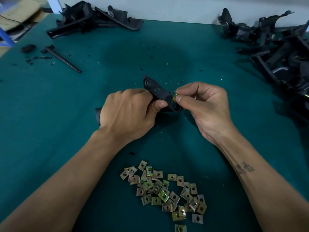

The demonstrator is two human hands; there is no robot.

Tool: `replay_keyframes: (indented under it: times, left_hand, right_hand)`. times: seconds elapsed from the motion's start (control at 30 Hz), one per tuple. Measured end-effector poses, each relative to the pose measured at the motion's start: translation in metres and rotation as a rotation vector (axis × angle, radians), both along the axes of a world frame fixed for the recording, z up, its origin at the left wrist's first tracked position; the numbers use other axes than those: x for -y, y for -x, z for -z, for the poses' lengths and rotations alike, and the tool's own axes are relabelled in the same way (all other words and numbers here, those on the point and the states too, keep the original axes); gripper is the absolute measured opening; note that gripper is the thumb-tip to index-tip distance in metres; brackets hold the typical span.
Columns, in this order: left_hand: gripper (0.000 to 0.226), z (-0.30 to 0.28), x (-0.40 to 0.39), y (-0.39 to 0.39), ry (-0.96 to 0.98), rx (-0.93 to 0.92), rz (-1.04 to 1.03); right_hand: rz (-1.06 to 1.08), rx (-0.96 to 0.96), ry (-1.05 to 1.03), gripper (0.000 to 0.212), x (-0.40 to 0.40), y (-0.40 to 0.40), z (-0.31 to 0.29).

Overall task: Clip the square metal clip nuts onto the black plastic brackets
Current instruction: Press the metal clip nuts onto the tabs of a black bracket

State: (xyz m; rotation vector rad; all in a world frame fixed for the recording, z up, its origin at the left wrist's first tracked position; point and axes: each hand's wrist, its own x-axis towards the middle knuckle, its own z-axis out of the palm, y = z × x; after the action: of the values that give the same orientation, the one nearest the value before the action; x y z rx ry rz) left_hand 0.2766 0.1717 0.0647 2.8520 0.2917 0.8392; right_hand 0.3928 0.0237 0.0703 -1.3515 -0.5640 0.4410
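Green cloth table [50,106] — left hand [128,113] grips a black bracket [160,91] above it, right hand [205,106] pinches one clip nut [175,97] against the bracket's edge — loose clip nuts [167,190] heaped nearer the body.

**Off-task items around the green mat**

A teal-green mat [50,106] covers the work surface; at ten o'clock lies a slim black pointed rod [62,58], with a dark rounded lump [28,48] just beside it and black crumbs [36,58] scattered between them; at eleven o'clock, past the mat's edge, sits a blurred cardboard box [18,14]; pale slivers [167,64] speckle the mat near twelve o'clock; a white wall [175,7] runs along the far edge.
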Motion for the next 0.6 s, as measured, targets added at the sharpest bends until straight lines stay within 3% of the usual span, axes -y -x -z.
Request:
replay_keyframes:
  times: [0.37, 0.6]
  left_hand:
    - [0.058, 0.0018, -0.0026, -0.0005, 0.024, 0.023, -0.038]
    - [0.049, 0.0013, -0.0046, 0.0006, 0.040, 0.052, -0.063]
  right_hand:
    - [-0.039, -0.122, -0.122, 0.019, 0.0008, 0.0103, -0.0020]
    - [-0.133, -0.059, -0.065, 0.021, 0.0028, 0.0099, 0.0006]
